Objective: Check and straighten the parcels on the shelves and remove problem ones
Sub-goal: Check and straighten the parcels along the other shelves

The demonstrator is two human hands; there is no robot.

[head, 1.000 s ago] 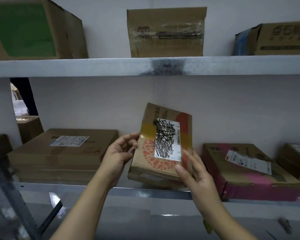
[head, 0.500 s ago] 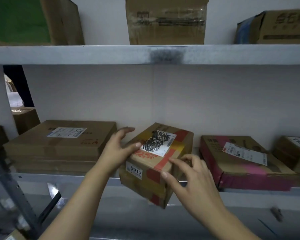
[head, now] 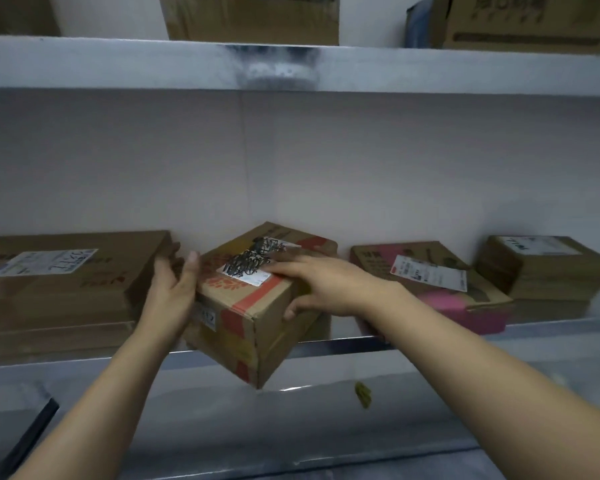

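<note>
Small parcel [head: 257, 306] sits between the two hands at the front of the shelf [head: 347, 342], turned askew; one lower corner juts past the shelf edge and points down. It is brown card with red tape, and the white label [head: 245, 266] on top is scribbled over in black. Left hand [head: 172, 289] is flat and open, palm pressed to the parcel's left face, thumb up along the top edge; its fingertips are blurred. Right hand [head: 326, 285] clasps the parcel's far corner, fingers laid across the top touching the label, thumb hooked on the right face. Just left of the left hand is a wide flat carton [head: 59, 289] with a white label, lying flat. Right of the right hand is a pink-printed box [head: 440, 296], and beyond it a brown box [head: 544, 271]. Above the hands is an upper shelf [head: 118, 60] bearing more cartons, cut off by the frame.
</note>
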